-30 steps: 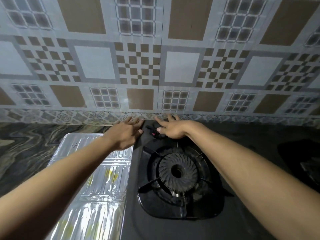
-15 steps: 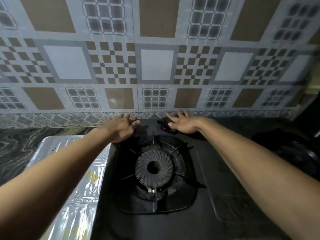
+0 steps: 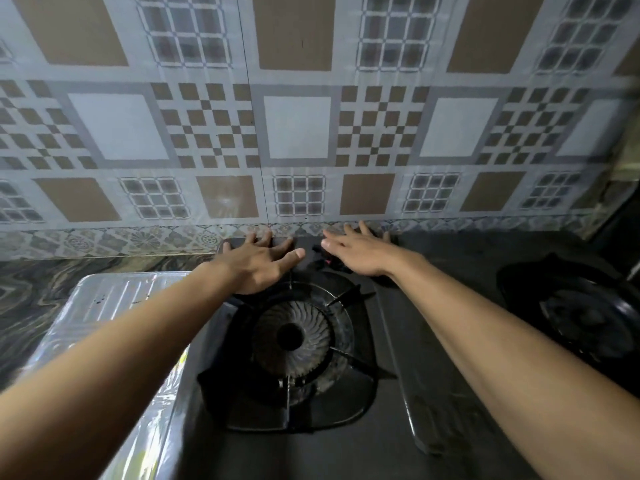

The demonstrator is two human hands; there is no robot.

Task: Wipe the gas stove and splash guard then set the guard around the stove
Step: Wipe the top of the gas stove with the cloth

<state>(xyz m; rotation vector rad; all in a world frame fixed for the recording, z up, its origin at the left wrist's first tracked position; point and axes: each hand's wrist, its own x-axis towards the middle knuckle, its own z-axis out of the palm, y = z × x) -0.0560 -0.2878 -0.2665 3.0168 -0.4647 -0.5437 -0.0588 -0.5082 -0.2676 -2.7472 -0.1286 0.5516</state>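
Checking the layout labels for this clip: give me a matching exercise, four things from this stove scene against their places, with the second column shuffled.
Things:
1. splash guard
2. left hand
3. right hand
4. burner

Places:
A. between the two forearms, in the middle of the stove
B. flat on the counter, left of the stove
C. fingers spread, at the stove's rear left corner
D. over a small dark item close to the wall

Pairs: 1-B, 2-C, 3-D, 4-A
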